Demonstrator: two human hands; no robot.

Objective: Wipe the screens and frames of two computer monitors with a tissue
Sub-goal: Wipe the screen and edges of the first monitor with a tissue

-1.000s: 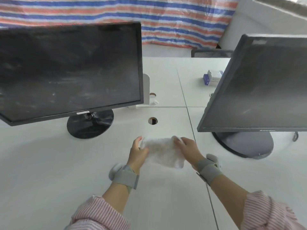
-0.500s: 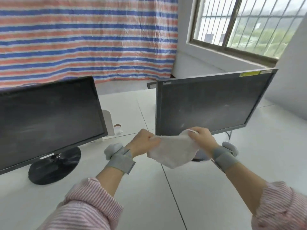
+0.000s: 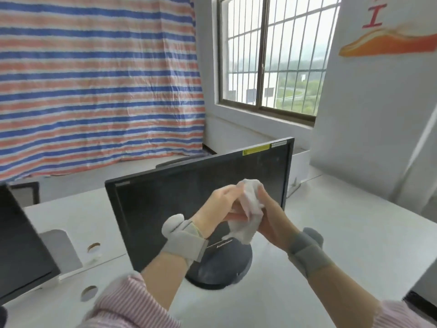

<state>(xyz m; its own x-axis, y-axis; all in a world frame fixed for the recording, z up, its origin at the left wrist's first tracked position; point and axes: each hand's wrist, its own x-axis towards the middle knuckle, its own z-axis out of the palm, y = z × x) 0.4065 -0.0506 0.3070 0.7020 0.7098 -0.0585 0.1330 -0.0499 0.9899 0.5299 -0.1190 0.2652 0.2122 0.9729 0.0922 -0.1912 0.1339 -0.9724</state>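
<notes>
Hands (image 3: 246, 207) bunch tissue (image 3: 248, 209); labels unreadable.

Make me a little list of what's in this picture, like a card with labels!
place: white desk by a barred window
hands: left hand and right hand, both raised in front of the screen
holding: crumpled white tissue, gripped between both hands
nearest screen: black monitor on a round stand, screen dark
other screen: second monitor, only partly seen at the left edge
behind: striped sheet hanging on the wall
wiping yet: cannot tell whether the tissue touches the screen
</notes>
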